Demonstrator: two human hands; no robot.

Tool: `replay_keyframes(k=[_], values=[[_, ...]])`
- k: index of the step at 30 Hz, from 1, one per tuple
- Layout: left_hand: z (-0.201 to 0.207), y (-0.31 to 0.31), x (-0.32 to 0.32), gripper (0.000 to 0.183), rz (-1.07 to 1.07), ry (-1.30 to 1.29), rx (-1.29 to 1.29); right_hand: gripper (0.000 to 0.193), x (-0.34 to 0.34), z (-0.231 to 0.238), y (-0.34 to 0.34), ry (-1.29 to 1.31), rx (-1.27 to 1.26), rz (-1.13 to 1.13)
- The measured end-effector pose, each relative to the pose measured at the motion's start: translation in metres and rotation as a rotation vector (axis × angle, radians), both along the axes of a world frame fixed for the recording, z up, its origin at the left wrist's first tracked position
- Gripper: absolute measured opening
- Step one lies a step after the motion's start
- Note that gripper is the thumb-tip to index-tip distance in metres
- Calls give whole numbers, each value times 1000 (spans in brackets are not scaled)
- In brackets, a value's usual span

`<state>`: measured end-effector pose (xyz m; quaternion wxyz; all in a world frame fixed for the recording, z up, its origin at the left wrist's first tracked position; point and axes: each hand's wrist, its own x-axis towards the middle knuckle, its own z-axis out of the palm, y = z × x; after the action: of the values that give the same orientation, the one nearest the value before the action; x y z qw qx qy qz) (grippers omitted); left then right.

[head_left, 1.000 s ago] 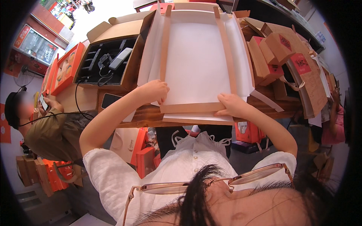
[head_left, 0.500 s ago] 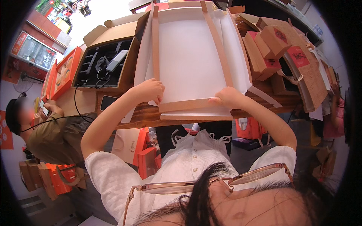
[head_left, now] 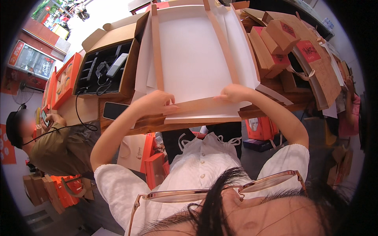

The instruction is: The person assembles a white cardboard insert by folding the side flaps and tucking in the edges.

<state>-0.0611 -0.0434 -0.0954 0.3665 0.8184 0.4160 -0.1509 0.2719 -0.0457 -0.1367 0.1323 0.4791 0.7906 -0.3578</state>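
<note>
Now the flat white box sheet [head_left: 197,51] on the wooden table [head_left: 130,126] looks nearer than a moment ago; the left hand [head_left: 154,103] at nine o'clock and right hand [head_left: 235,93] at three o'clock press its brown near flap [head_left: 204,107], fingers curled over it, so folding goes on.

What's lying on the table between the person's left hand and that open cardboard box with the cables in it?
A dark phone lies flat on the wooden table, between the left hand and the cardboard box, in the head view.
</note>
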Motion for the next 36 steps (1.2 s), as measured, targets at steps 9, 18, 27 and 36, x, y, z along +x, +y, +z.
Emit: replay_keyframes(k=[9,18,27,36], values=[[-50,-17,18,51,62,-180,278,79,5,-8,3,61,39,25],[-48,-9,21,54,101,-150,119,67,7,-9,-2,107,119,-37],[-58,1,18,47,92,-169,104,70,7,-13,6,109,136,-14],[-61,1,22,52,98,-94,144,57,4,-8,-33,121,650,163]])
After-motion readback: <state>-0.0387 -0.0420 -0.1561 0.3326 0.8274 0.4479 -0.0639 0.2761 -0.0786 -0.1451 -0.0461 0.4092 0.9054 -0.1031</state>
